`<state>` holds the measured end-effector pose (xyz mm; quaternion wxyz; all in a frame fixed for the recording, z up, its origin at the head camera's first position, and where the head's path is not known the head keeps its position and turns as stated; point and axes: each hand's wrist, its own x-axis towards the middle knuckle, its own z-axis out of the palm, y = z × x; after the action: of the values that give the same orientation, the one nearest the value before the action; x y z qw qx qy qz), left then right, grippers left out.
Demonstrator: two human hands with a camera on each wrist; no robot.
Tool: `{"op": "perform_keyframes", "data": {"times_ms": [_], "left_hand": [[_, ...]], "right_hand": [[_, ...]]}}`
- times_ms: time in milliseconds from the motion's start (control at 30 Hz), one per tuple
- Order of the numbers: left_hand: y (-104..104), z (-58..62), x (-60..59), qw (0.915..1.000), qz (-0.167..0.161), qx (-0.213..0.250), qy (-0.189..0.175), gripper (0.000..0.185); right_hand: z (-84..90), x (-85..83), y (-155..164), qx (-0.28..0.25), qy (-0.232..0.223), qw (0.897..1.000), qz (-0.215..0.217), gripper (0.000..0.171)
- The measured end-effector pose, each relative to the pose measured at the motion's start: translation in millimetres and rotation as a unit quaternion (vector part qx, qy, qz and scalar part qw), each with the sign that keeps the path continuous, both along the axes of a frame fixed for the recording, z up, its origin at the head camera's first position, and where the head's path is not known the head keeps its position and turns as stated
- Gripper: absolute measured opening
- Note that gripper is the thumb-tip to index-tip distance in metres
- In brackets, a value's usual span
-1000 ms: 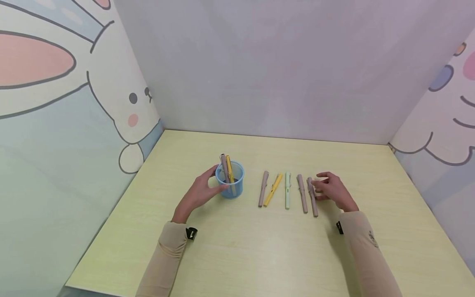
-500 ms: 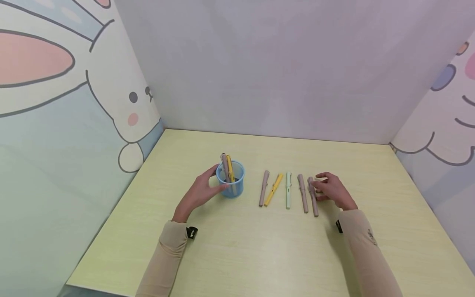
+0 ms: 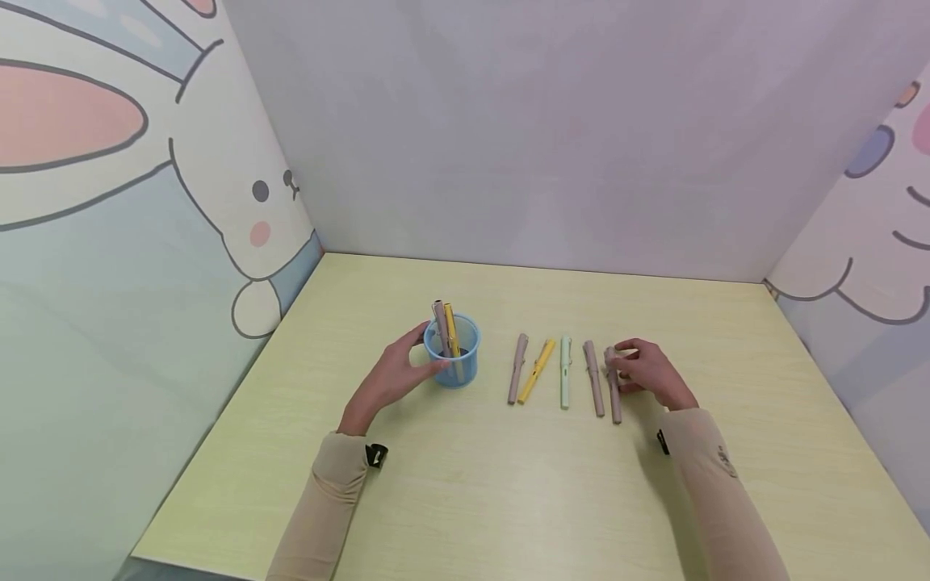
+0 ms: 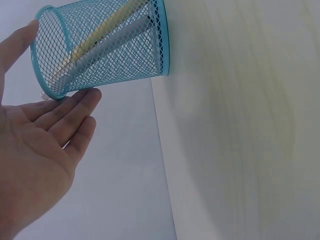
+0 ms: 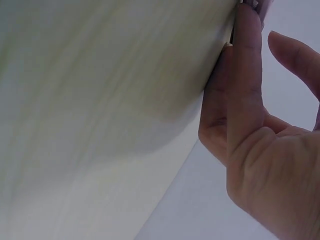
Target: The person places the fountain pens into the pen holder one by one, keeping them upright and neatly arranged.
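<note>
Only overhead, right hand (image 3: pixel 649 375) fingertips on the rightmost pen (image 3: pixel 613 386); left hand (image 4: pixel 35 150) open against mesh cup (image 4: pixel 102 47).

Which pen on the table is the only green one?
The pale green pen, lying in the middle of the row of five on the table. Its neighbours are yellow or brownish, and neither hand touches it.

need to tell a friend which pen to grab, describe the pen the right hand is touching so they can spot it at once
On the pale yellow-green wooden table, right of the blue mesh pen cup, five capped pens lie in a row. The one meant is the mauve-brown plastic pen at the row's far right end. Unlike its same-coloured neighbour, it has the right hand on its upper part.
</note>
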<state>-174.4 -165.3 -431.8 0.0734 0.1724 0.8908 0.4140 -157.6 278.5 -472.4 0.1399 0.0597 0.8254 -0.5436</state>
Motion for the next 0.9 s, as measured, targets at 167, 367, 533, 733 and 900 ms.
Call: {"op": "perform_keyframes", "data": {"times_ms": [167, 367, 533, 733, 900], "left_hand": [[0.0, 0.3, 0.1, 1.0000, 0.000, 0.002, 0.000, 0.087], [0.6, 1.0, 0.7, 1.0000, 0.001, 0.004, 0.000, 0.086], [0.7, 2.4, 1.7, 1.0000, 0.002, 0.004, -0.002, 0.086], [0.8, 2.6, 1.9, 1.0000, 0.002, 0.000, -0.002, 0.085], [0.9, 3.8, 3.1, 1.0000, 0.002, 0.000, -0.001, 0.086]], "right_hand": [[0.0, 0.3, 0.3, 0.004, 0.001, 1.000, 0.005, 0.056], [2.1, 0.7, -0.5, 0.016, -0.001, 1.000, 0.013, 0.058], [3.8, 0.0, -1.1, 0.025, -0.008, 1.000, 0.017, 0.060], [3.1, -1.7, -1.2, 0.028, -0.021, 0.999, 0.016, 0.057], [2.4, -1.7, -1.4, 0.026, -0.023, 0.999, 0.014, 0.056]]}}
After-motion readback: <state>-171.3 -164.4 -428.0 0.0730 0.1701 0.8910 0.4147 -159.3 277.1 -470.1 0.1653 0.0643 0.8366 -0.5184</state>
